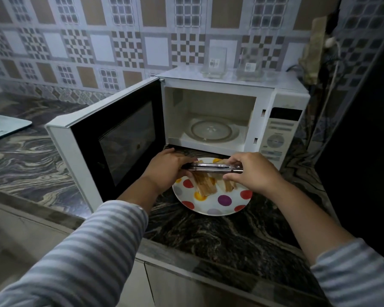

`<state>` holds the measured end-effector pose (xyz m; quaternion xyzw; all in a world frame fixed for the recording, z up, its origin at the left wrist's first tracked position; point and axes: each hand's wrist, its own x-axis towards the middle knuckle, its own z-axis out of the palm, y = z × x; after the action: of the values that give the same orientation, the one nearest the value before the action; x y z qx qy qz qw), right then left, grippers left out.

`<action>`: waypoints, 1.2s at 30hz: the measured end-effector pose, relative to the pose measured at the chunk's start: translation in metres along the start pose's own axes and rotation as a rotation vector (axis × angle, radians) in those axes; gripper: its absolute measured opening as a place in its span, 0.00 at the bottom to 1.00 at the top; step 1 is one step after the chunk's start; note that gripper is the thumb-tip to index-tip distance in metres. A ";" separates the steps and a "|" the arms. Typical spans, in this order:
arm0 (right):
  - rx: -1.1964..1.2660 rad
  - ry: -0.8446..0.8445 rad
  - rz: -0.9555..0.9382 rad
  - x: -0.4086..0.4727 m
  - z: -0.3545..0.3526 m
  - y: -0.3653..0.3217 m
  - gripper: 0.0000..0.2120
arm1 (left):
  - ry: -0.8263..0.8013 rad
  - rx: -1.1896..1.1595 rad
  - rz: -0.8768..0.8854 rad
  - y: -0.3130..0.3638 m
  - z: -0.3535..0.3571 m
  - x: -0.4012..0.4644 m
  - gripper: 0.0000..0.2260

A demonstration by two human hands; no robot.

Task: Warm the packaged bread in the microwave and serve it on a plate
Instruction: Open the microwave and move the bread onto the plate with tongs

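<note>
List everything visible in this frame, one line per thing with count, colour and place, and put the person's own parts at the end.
microwave: 1, white, on the counter against the wall, door swung open to the left, cavity empty apart from its glass turntable
plate: 1, white with coloured dots, on the counter in front of the microwave
bread: several toasted brown slices, on the plate
dish: 1, dark and flat, seen edge-on, held above the plate
glass containers: 2, clear, on top of the microwave
board: 1, pale, on the counter at far left
counter: dark marbled stone
left hand: grips the dish's left end
right hand: grips the dish's right end
</note>
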<state>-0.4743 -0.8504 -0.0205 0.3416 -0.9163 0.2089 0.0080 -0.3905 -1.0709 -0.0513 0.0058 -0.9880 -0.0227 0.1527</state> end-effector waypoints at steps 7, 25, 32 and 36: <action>-0.048 0.026 -0.020 -0.004 0.007 -0.008 0.14 | 0.002 -0.038 0.029 0.006 0.004 -0.001 0.25; 0.044 0.141 0.176 -0.036 0.094 -0.003 0.15 | 0.000 -0.304 -0.641 0.022 0.082 -0.056 0.35; -0.125 0.221 0.168 -0.042 0.136 0.005 0.17 | -0.109 -0.321 -0.636 0.037 0.107 -0.059 0.42; -0.153 0.185 0.184 -0.041 0.141 0.009 0.20 | -0.121 -0.298 -0.631 0.035 0.111 -0.056 0.39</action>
<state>-0.4310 -0.8735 -0.1596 0.2338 -0.9523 0.1691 0.0989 -0.3703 -1.0300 -0.1721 0.2869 -0.9307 -0.2130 0.0787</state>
